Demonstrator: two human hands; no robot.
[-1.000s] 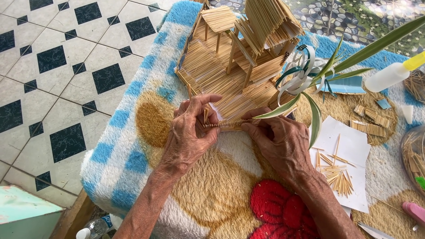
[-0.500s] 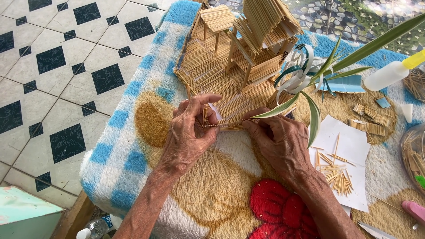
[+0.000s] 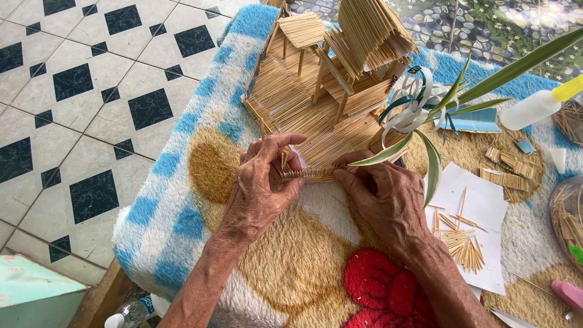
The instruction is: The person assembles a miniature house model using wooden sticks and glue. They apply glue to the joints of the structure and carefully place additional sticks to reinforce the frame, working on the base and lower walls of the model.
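A short stick strip (image 3: 311, 174) lies crosswise between both hands. Left hand (image 3: 262, 185) and right hand (image 3: 388, 200) each pinch one end against the stick house (image 3: 328, 91)

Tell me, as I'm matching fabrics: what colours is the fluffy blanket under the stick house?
In the head view, the blanket is white with blue squares, tan patches and a red flower.

left hand (image 3: 261, 188) + right hand (image 3: 388, 203) | pinch toothpick fence strip (image 3: 310, 174) | against stick house (image 3: 328, 79) | fleece blanket (image 3: 182, 182)

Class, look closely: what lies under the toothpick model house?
The toothpick house stands on a fluffy blue, white and tan towel. Whatever surface lies beneath the towel is covered.
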